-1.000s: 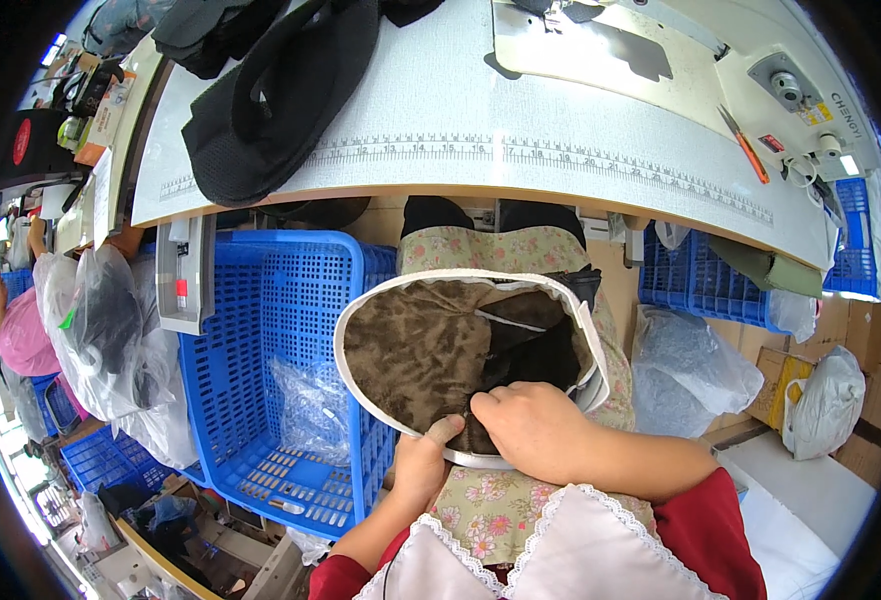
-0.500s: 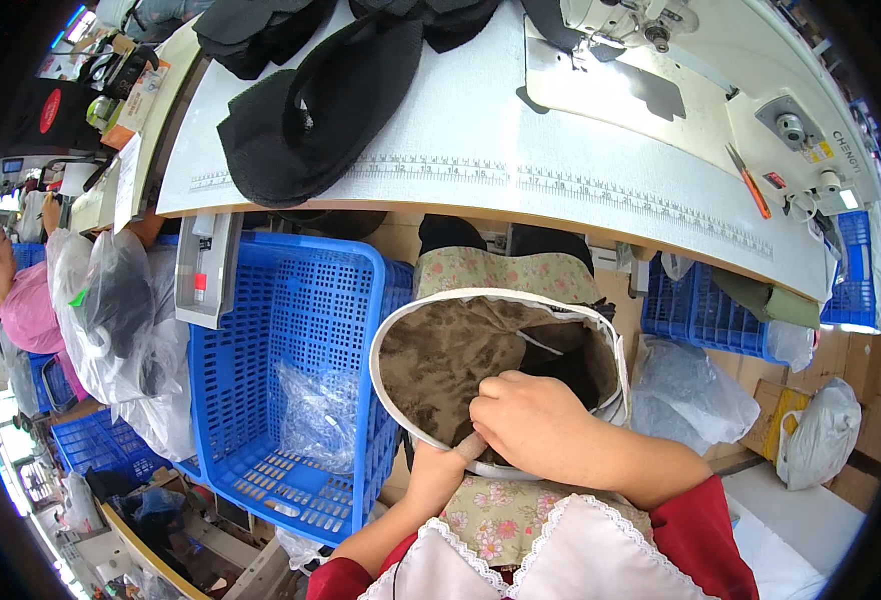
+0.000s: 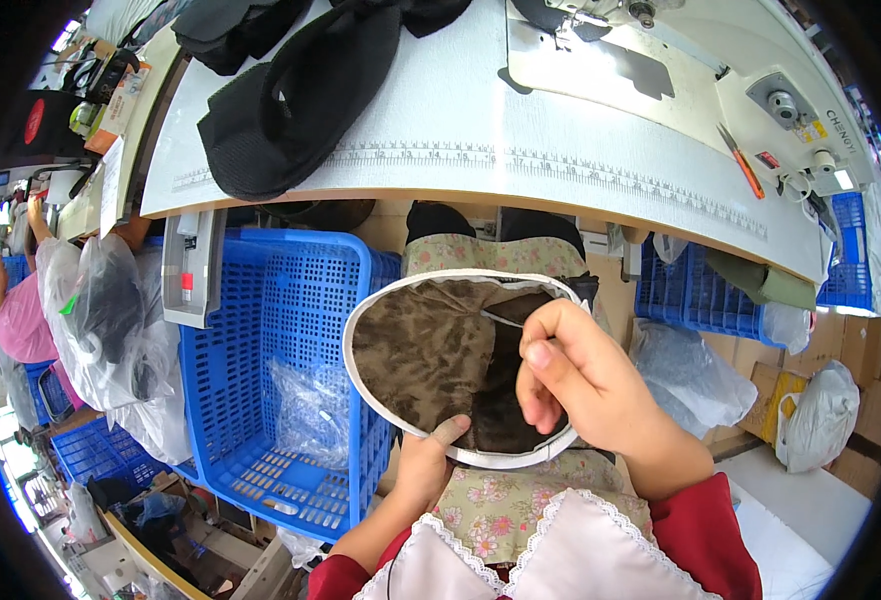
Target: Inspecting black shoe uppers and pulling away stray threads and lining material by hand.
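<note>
A hat (image 3: 420, 360) with brown plush lining and a white-bound rim lies over my lap, its hollow facing up. My left hand (image 3: 428, 462) grips the near rim, the thumb inside on the lining and the fingers hidden beneath. Over the right part of the hollow is my right hand (image 3: 585, 385), closed with thumb and forefinger pinched together; I cannot make out whether anything is between them. A thin pale strip shows inside the hat beside those fingers.
A sewing machine (image 3: 780, 100) stands on the white table (image 3: 440, 165), with black fabric pieces (image 3: 310, 100) and orange-handled snips (image 3: 742, 162). To my left is a blue crate (image 3: 285, 290) holding clear plastic. Plastic bags (image 3: 685, 370) lie at right. A person in pink (image 3: 25, 315) sits far left.
My right hand has risen from the near rim toward the right, off the hat's edge. The hat has tilted and shifted slightly left; my left hand still holds its rim.
</note>
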`<state>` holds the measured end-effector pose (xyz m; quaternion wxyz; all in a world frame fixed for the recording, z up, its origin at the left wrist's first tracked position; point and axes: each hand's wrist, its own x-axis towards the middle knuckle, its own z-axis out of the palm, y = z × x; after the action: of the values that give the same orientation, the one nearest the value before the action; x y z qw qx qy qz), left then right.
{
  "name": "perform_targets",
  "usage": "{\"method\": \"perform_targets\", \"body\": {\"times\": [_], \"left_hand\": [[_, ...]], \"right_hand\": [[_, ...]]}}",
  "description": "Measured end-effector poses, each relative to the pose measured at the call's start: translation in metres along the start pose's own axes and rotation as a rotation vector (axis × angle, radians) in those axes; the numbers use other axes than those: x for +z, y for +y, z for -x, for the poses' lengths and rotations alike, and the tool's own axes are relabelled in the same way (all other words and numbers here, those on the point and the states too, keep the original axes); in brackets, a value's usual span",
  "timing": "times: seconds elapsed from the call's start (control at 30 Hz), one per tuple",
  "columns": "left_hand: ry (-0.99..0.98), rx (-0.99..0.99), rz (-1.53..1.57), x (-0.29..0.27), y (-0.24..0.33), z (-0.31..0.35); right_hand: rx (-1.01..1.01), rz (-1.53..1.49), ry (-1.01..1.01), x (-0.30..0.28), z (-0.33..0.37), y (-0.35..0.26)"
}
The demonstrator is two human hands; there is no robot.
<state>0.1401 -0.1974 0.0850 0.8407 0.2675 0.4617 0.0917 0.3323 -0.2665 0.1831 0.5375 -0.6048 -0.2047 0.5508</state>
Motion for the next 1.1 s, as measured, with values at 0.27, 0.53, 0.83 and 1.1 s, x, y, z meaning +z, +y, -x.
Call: {"method": "perform_targets", "body": {"times": [0.27,0.53,0.83,1.1], "left_hand": [[0.039,-0.044,0.063,-0.004,-0.002,0.0],[0.058,-0.01,0.102,-0.003,-0.003,0.0],[0.077,-0.053,0.109,-0.006,-0.007,-0.006],[0.081,-0.057,0.151,-0.005,-0.007,-0.004]], "right_hand": [[-0.168,0.155,0.057,-0.012,0.016,-0.01],[-0.19,0.026,0.122,-0.016,0.009,0.0],[-0.17,0.126,0.078,-0.014,0.01,0.001],[-0.291,0.918,-0.181,0.002,0.001,0.039]]}}
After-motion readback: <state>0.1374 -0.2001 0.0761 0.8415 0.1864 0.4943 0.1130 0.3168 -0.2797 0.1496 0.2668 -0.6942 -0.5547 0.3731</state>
